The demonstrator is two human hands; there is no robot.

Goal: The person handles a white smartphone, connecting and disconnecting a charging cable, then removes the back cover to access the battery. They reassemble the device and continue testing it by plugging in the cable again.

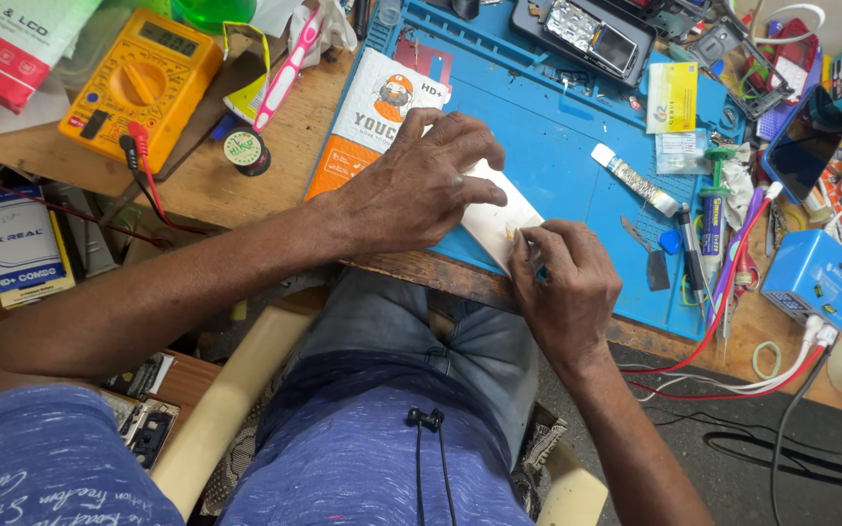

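Just below the middle of the frame the left hand (419,185) lies spread and flat on a white phone-shaped slab (499,216), fingers nearly straight, seemingly pinning it to the blue work mat (548,156) so it cannot slide; the right hand (565,282) is curled tight round a thin blue-tipped tool (538,268) at the slab's near end. A yellow multimeter (143,83) sits aside at upper left, out of the way.

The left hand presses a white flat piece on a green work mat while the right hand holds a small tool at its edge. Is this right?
Not quite: the head view shows the work mat is blue, not green. The left hand does press the white flat piece, and the right hand holds a small tool at its edge.
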